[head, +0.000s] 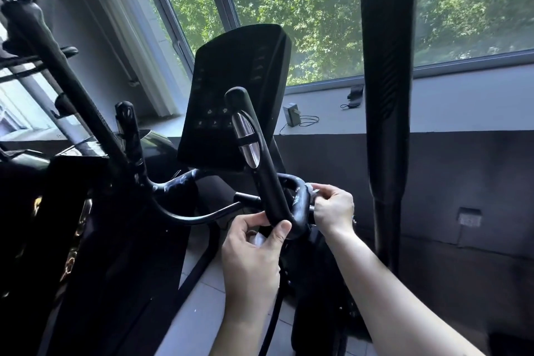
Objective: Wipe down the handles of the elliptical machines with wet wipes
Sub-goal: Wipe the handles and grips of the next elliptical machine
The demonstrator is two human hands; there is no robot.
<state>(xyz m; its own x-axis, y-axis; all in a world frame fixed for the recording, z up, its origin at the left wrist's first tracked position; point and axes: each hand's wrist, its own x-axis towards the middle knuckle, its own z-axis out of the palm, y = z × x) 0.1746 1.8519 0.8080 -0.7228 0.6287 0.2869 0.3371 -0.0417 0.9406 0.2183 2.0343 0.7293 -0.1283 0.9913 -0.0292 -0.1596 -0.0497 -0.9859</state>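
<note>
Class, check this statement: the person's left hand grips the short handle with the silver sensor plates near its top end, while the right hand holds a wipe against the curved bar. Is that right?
One detail is wrong. The left hand grips the short handle at its bottom end, well below the silver sensor plates, not near its top. The right hand does hold a wipe against the curved bar. The head view shows this.

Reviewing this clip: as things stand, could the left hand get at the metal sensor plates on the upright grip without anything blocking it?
Probably yes. The left hand already grips the base of the upright grip, and the metal sensor plates sit further up the same bar, facing the camera with nothing across them. The right hand is off to the side on the curved bar.
</note>
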